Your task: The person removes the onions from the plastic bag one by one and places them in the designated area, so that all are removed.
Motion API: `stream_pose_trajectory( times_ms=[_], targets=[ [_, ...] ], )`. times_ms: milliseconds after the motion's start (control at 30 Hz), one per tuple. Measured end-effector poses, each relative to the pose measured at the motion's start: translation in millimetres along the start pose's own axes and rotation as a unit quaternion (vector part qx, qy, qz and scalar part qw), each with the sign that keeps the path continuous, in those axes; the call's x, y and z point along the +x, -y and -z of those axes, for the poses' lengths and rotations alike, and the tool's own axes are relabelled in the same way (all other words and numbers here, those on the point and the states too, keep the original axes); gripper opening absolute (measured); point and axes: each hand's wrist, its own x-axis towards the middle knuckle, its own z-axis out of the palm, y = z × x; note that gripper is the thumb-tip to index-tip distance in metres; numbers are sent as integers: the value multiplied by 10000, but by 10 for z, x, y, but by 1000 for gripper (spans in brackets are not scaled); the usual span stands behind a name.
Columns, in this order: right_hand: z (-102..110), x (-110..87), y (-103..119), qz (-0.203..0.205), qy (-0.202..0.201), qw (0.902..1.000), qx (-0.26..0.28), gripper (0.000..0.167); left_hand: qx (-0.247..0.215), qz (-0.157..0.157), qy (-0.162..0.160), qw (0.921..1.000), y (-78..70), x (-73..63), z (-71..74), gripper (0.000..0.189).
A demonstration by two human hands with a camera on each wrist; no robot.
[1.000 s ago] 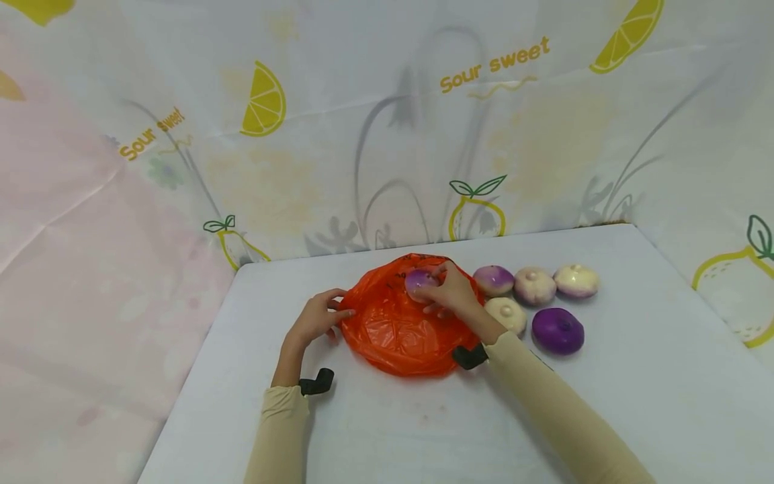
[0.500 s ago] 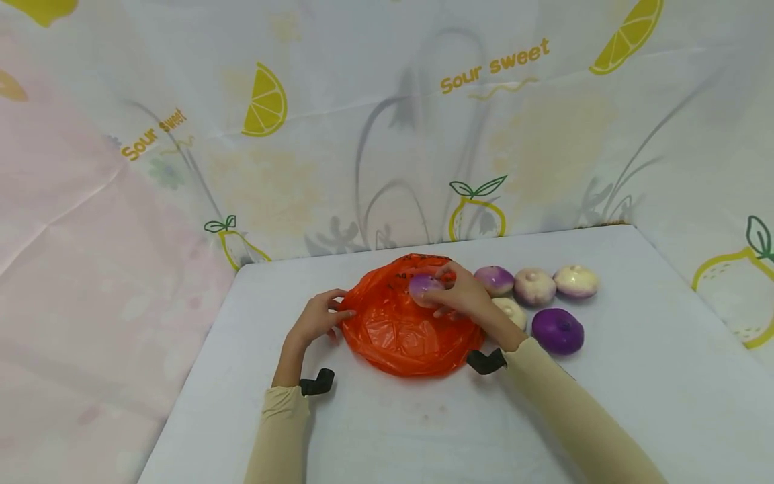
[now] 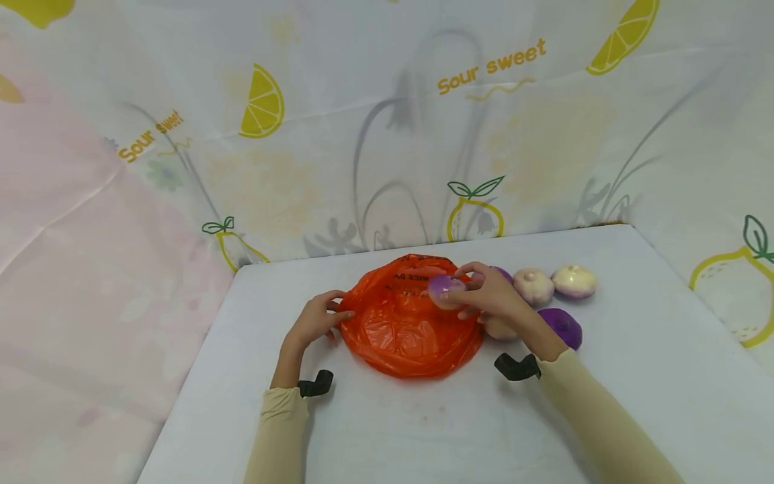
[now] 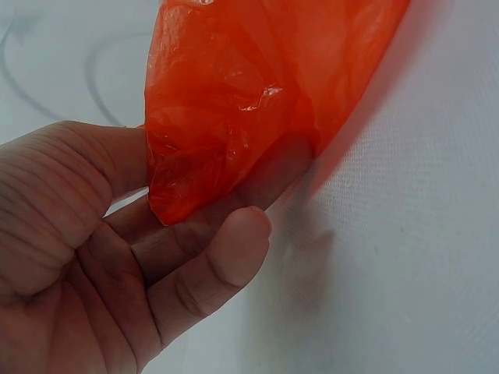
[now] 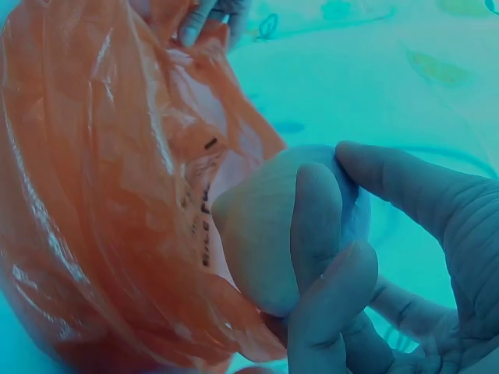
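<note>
A red-orange plastic bag (image 3: 417,339) lies on the white table with its mouth spread wide. My left hand (image 3: 312,319) pinches its left rim; in the left wrist view the film of the bag (image 4: 234,93) passes between thumb and fingers. Over the bag's right side, my right hand (image 3: 498,296) holds a purple-and-white turnip (image 3: 444,292) between thumb and fingers. The right wrist view shows the pale, pointed end of this turnip (image 5: 261,230) close to the bag's printed rim (image 5: 199,195).
Right of the bag sit a pale turnip (image 3: 533,287), a cream one with a purple edge (image 3: 574,281), and a deep purple one (image 3: 559,324). Two more turnips are partly hidden behind my right hand. A lemon-print cloth (image 3: 363,134) hangs behind the table (image 3: 653,349).
My right hand has moved to the right with the turnip, from over the bag's middle toward its right rim, and now covers parts of the loose turnips. My left hand stays put.
</note>
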Motion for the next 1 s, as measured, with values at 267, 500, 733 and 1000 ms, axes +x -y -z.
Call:
stream_pose_trajectory(
  times_ms=[267, 500, 733, 1000],
  targets=[
    [293, -147, -23, -48, -123, 9999, -89, 67, -40, 18, 1, 10000, 4, -5, 17, 44],
    [574, -298, -65, 95, -142, 9997, 201, 61, -41, 54, -14, 10000, 1, -21, 22, 44],
    [838, -472, -121, 101, -205, 9996, 152, 56, -61, 20, -15, 10000, -1, -23, 20, 44],
    [1111, -624, -294, 128, -258, 9996, 28, 38, -94, 66, -11, 9999, -1, -32, 29, 44]
  ],
)
